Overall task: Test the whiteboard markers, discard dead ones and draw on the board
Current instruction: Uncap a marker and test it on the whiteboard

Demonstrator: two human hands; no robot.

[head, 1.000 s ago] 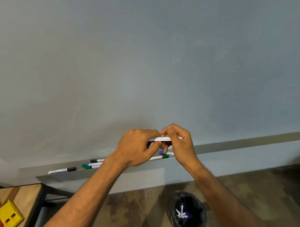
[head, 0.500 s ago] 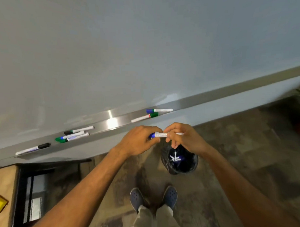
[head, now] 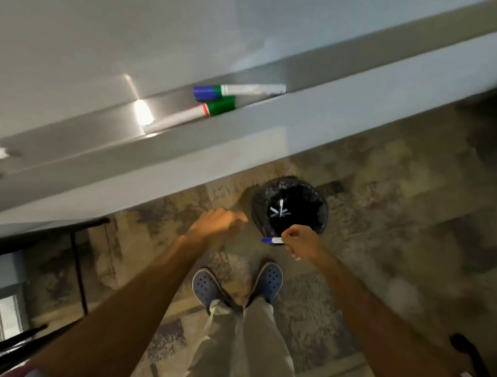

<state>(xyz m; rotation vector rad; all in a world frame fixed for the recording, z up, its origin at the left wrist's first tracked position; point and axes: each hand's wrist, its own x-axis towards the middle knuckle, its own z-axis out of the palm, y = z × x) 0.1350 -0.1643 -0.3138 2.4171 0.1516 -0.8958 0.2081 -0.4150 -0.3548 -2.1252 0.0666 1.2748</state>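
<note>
Blue-capped white whiteboard marker pinched level in right hand, grip curled round its barrel, over near rim of black-lined round waste bin; discarded markers lie inside bin; left hand just left of bin, fingers loosely curled, holding nothing; two capped markers on metal board tray beyond bin.
</note>
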